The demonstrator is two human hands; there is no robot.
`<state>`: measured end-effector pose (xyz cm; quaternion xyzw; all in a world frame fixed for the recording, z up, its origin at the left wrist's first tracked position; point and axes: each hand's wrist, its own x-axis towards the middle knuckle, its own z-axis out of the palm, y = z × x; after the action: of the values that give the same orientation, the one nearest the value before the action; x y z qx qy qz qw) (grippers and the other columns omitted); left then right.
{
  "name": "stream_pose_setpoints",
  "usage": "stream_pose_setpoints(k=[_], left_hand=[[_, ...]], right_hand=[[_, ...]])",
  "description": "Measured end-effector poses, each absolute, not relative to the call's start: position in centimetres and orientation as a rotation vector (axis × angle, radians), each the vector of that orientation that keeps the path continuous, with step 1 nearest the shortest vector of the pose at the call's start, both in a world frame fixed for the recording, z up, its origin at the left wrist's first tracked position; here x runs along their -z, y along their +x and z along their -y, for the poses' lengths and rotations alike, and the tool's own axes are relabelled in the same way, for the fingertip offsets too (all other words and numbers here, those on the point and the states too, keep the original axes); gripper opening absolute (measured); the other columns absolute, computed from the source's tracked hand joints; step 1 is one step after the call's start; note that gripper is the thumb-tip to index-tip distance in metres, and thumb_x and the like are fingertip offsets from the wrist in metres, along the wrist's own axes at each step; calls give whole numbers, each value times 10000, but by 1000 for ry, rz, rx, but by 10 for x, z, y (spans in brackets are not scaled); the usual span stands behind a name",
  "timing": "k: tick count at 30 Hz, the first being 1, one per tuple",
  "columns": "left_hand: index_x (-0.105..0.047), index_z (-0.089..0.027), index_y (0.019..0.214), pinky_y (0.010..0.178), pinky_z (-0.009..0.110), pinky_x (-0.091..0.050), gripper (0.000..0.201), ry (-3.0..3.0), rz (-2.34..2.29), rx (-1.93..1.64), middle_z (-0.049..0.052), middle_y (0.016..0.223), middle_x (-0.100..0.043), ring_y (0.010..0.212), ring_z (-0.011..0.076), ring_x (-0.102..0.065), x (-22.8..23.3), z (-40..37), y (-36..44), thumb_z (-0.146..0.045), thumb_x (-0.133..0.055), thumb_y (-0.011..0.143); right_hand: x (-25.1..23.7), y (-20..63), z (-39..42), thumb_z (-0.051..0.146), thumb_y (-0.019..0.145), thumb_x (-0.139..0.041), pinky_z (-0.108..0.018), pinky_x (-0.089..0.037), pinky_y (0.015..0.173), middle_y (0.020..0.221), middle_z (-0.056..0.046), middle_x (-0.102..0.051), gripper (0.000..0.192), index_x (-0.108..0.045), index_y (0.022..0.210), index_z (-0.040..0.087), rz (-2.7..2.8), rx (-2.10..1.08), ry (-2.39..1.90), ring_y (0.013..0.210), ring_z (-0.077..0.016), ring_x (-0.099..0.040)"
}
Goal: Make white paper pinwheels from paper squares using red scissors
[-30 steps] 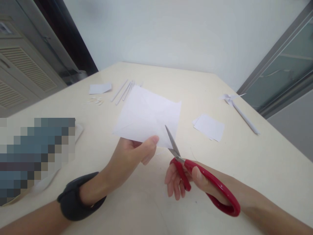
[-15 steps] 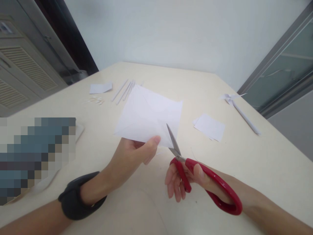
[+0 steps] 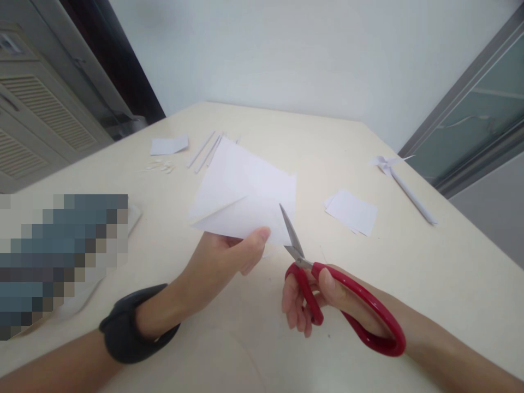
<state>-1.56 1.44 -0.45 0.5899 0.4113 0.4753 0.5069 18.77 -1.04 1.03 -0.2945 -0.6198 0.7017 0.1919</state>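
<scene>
Pale cream table (image 3: 409,262) in a plain room, white wall behind, glass door off to one side. All places below are given relative to the white paper sheet (image 3: 245,202), which is held up just above the table near the middle of the view.

Left hand (image 3: 223,262) pinches the sheet's near edge, thumb on top & fingers under, so it's closed tight on the paper; black wrist band (image 3: 123,333) sits further back on that arm. Right hand (image 3: 311,300) is just to the near right of the sheet, fingers through the red handles of the scissors (image 3: 327,295), closed around them. Blades look nearly together, tip touching or just into the sheet's near-right corner; can't tell how deep.

Handling, as a judgement: sheet is v. light, thin, floppy. It has creases and one flap lifting at its left corner, so it'll sag & twist away from a blade unless held close to the cut line. Tears easily; a pinch near the edge by the blades looks best, w/ fingers kept clear.

Beyond the sheet: thin paper sticks (image 3: 204,150), a small paper scrap (image 3: 168,145), tiny bits (image 3: 159,167). To its right: small stack of paper squares (image 3: 352,212); further right a paper pinwheel (image 3: 403,183) on a stick. To its left a blurred patch, unreadable
</scene>
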Motion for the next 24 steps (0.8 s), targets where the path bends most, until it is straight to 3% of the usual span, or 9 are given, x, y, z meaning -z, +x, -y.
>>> stream_pose_setpoints(k=[24], left_hand=[[-374, -183, 510, 419, 248, -278, 375, 1411, -1002, -1146, -61, 440, -323, 411, 73, -309, 2, -12, -15, -229, -469, 870]], right_hand=[[-19, 187, 10, 579, 904, -266, -249, -427, 613, 637, -29, -516, 539, -518, 691, 153, 1873, -1892, -962, 624, -123, -498]])
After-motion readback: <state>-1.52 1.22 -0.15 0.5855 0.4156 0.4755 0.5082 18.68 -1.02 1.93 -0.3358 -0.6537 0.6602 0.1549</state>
